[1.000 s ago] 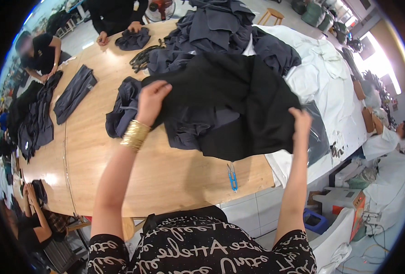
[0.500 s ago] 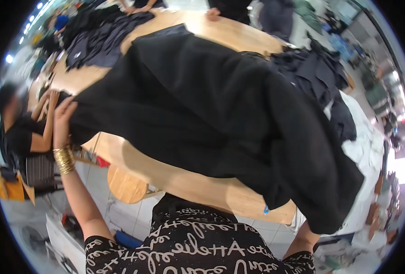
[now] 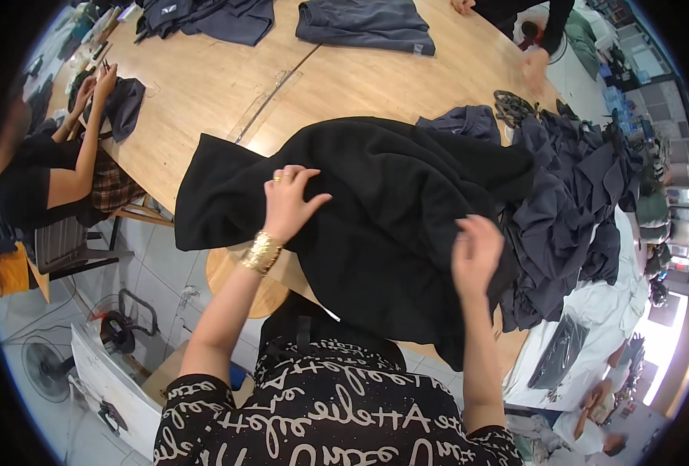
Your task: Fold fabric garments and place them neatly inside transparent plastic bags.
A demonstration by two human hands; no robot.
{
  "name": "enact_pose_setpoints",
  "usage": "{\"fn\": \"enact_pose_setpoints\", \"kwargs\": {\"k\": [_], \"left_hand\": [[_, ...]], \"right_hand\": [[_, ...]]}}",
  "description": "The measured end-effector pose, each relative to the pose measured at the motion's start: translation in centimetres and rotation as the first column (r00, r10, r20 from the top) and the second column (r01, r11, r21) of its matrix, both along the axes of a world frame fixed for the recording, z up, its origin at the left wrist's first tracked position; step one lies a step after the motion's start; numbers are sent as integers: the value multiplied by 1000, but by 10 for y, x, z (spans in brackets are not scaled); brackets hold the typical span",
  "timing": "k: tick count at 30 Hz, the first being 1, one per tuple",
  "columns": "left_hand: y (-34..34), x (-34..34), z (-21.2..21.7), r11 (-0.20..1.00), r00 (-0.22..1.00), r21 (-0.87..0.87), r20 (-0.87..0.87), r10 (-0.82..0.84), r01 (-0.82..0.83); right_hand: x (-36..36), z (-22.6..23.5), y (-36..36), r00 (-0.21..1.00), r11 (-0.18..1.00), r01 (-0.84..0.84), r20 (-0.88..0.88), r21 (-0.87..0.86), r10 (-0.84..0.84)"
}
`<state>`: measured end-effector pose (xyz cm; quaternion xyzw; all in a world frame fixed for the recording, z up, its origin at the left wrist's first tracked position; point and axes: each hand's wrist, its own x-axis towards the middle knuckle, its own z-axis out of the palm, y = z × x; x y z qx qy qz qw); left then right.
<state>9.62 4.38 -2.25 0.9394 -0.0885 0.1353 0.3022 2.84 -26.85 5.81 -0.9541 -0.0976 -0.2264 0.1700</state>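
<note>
Head view: black garment under left grip, wide, and right grip, closure unclear

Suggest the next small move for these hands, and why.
Perhaps smooth the black cloth outward with the right hand: the cloth's middle lies in loose folds, and the left hand, fingers spread, is over its left part.

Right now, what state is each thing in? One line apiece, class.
Black garment: spread out, rumpled
Left hand: open, fingers spread
Right hand: fingers bent, slightly blurred
Far grey garment: lying flat
Grey garments at right: heaped
White cloth: rumpled
Fan at lower left: running unclear
</note>
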Motion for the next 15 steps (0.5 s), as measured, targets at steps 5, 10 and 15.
{"fn": "enact_pose_setpoints", "kwargs": {"k": [5, 10, 15], "left_hand": [[3, 6, -51, 998, 1000, 64, 1, -22, 22], [40, 11, -40, 675, 930, -725, -328, -163, -137], [227, -32, -17, 231, 935, -907, -348, 63, -353]], "right_hand": [[-4, -65, 55, 928, 983, -185, -333, -21, 167], [-7, -81, 31, 886, 982, -190, -431, -4, 170], [-14, -44, 9, 927, 935, 231, -229, -270, -296]]}}
